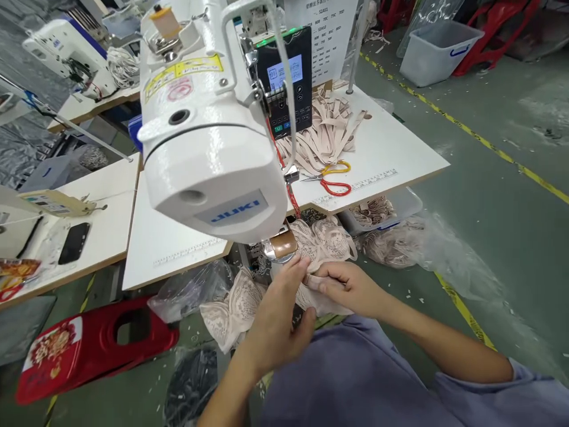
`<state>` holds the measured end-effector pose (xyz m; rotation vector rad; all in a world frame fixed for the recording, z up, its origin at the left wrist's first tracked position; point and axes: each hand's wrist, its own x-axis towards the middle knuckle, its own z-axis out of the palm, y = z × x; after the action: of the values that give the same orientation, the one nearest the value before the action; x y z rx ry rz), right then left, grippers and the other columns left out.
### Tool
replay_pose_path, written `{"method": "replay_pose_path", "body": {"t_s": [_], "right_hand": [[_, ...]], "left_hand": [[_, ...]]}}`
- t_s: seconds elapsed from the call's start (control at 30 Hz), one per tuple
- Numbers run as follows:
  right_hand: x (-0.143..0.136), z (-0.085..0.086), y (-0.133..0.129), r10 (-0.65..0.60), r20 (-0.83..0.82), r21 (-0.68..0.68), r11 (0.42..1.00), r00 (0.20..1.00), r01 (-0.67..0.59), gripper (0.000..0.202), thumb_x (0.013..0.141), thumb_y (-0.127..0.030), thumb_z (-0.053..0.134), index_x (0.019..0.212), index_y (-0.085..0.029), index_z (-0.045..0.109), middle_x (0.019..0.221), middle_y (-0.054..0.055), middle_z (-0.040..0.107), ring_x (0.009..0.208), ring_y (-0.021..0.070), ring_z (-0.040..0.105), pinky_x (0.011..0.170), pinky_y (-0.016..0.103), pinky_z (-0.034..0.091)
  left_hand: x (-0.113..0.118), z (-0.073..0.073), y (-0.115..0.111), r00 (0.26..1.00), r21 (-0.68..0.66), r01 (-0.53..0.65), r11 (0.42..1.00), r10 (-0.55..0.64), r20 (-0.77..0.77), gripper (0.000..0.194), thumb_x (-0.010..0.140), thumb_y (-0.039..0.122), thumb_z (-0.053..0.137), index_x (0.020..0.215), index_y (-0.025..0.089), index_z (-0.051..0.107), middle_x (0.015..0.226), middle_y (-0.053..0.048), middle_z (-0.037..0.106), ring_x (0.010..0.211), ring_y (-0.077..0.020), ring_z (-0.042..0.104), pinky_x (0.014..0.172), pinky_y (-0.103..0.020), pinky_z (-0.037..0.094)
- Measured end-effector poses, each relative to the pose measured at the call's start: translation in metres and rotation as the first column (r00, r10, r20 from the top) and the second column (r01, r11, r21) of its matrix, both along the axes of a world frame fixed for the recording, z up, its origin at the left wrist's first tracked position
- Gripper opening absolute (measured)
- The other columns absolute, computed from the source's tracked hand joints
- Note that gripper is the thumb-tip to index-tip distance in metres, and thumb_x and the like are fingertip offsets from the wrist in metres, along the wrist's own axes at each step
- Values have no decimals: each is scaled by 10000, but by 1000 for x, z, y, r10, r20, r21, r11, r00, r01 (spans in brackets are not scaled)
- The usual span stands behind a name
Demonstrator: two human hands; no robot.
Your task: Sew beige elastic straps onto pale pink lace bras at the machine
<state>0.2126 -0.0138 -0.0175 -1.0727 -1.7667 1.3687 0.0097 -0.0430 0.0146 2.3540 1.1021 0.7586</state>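
A white sewing machine head (216,172) fills the middle of the view. Beside its needle area lies a beige lace bra (326,237), part of it draping down towards my lap. My right hand (353,289) is closed, thumb and fingers pinching a beige band of the bra. Just left of it, my left hand (280,314) reaches up to the needle area with fingers stretched and thumb apart; its fingertips are close to the fabric, and whether they touch it is hard to see. Another beige lace bra (240,305) hangs left of my left hand. The needle itself is hidden.
Red-and-yellow-handled scissors (335,179) and a heap of beige straps (329,133) lie on the white tabletop (395,151). A control panel (287,83) stands behind. Below right is a plastic bin (406,207) of beige pieces; at lower left, a red stool (102,338).
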Motion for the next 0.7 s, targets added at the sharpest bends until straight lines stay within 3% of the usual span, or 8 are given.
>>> {"method": "replay_pose_path", "body": {"t_s": [0.1,0.17,0.23,0.3,0.33,0.43,0.5,0.7], "right_hand": [[1,1,0,69,206,308,942,976,-132,187,913,-281,559,748,-206,604,652,-16,570,597,125,500,568,248,348],[2,-1,-1,23,300,543,818,954,-191,223,953,-243,517,761,-214,627,640,-6,589,603,133,506,587,264,347],[3,-6,-3,-68,320,727,657,945,-199,255,954,-170,481,768,-223,647,590,-9,567,577,138,474,595,279,346],[3,-11,-5,-106,321,800,562,941,-209,283,940,-134,467,777,-239,673,534,-18,520,540,141,430,587,289,347],[3,-13,-6,-98,336,795,563,937,-226,294,941,-145,463,785,-251,689,516,-19,503,526,143,412,580,294,349],[2,-16,-7,-11,401,683,671,916,-290,323,969,-244,445,814,-287,726,511,-8,503,511,150,393,577,308,372],[0,-15,-7,28,406,628,718,913,-301,345,977,-275,430,822,-295,737,512,-3,494,508,153,379,582,313,382],[-4,-10,-3,103,381,559,766,919,-318,327,966,-294,456,851,-335,760,481,-21,421,480,148,298,538,313,305]], "left_hand": [[-4,-6,10,994,68,75,995,-69,-85,309,909,163,519,1218,152,525,1047,-126,701,1014,-233,660,864,-370,542],[-7,-16,9,995,205,65,977,-48,-88,59,922,158,519,948,181,566,725,-34,651,663,-172,606,603,-290,484],[-9,-26,3,998,384,30,923,-9,-58,124,916,111,526,834,203,540,557,35,546,503,-138,485,495,-268,366],[-10,-32,-6,999,530,6,848,15,-35,162,883,58,565,824,208,545,515,64,516,469,-121,444,493,-263,350],[-10,-33,-9,999,577,1,816,20,-30,181,862,39,588,819,211,549,509,71,514,467,-114,442,502,-258,367],[-12,-34,-16,1000,624,-1,781,20,-23,208,831,21,618,799,218,560,523,71,535,477,-104,462,542,-251,443],[-14,-33,-17,1000,619,-6,785,23,-20,209,819,14,626,806,215,570,528,67,540,486,-106,477,563,-256,473],[-19,-35,-14,999,568,-37,822,24,29,178,841,28,619,865,197,572,527,65,509,511,-118,474,573,-252,483]]}}
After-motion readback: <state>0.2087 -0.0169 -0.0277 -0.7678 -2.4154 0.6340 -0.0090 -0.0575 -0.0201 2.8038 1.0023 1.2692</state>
